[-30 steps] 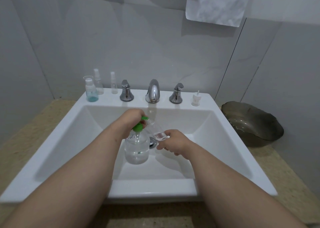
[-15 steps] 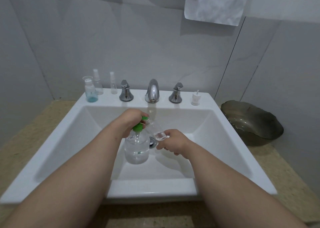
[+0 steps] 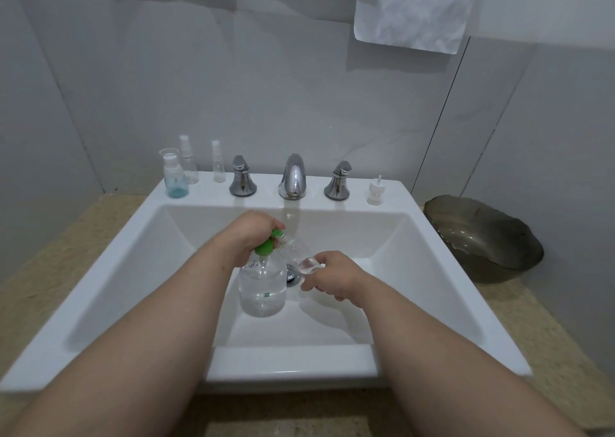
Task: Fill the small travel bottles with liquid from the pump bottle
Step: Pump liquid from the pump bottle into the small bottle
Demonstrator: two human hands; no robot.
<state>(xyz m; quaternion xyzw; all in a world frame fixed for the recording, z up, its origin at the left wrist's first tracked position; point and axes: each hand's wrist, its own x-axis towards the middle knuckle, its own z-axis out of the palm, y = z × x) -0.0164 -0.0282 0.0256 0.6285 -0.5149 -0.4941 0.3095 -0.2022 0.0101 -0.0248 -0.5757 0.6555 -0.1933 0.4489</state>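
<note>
A clear pump bottle (image 3: pixel 263 287) with a green pump head stands in the white sink (image 3: pixel 416 253), partly filled with clear liquid. My left hand (image 3: pixel 249 233) grips the green pump head from above. My right hand (image 3: pixel 332 275) holds a small clear travel bottle (image 3: pixel 304 257) tilted, its mouth up against the pump's nozzle. Three more small travel bottles (image 3: pixel 188 167) stand on the sink's back ledge at the left; the front one holds a little blue liquid. A small white pump cap (image 3: pixel 376 192) sits on the ledge at the right.
A chrome faucet (image 3: pixel 293 178) with two handles stands at the back of the sink. The drain (image 3: pixel 292 273) lies just behind the bottles. A dark shell-shaped dish (image 3: pixel 482 237) rests on the beige counter at the right. White towels hang on the wall above.
Both hands and the bottles stay in the same place over the sink. Only the camera shifts slightly.
</note>
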